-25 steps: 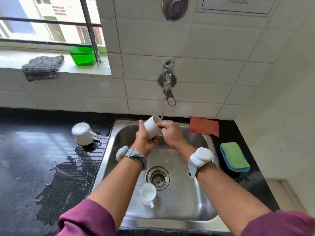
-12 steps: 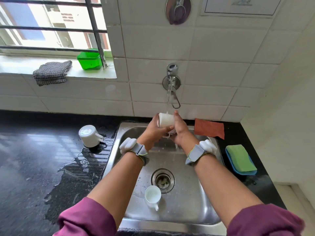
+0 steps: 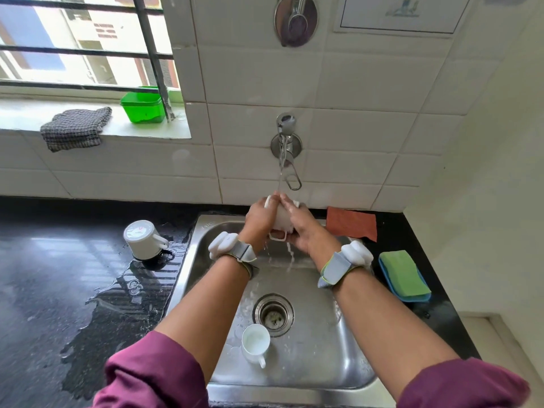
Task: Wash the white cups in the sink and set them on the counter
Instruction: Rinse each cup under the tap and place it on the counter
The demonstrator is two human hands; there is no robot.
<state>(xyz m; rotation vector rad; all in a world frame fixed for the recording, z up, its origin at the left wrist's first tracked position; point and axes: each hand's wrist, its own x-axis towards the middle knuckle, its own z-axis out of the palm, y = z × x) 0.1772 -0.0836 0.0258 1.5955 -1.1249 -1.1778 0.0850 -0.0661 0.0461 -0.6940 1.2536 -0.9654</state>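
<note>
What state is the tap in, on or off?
On: a water stream runs from the tap down onto the held cup.

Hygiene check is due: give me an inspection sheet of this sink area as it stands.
Surface: black counter, wet, with a puddle left of the sink.
Job's things: held cup under the running tap; sink cup mouth up by the drain; counter cup upside down left of the sink.
Clutter: green sponge and red cloth right of the sink.
Hands: left hand and right hand both grip the held cup; a band on each wrist.
Cables: nothing seen.
Surroundings: tiled wall; barred window; grey cloth and green tub on the sill.
</note>
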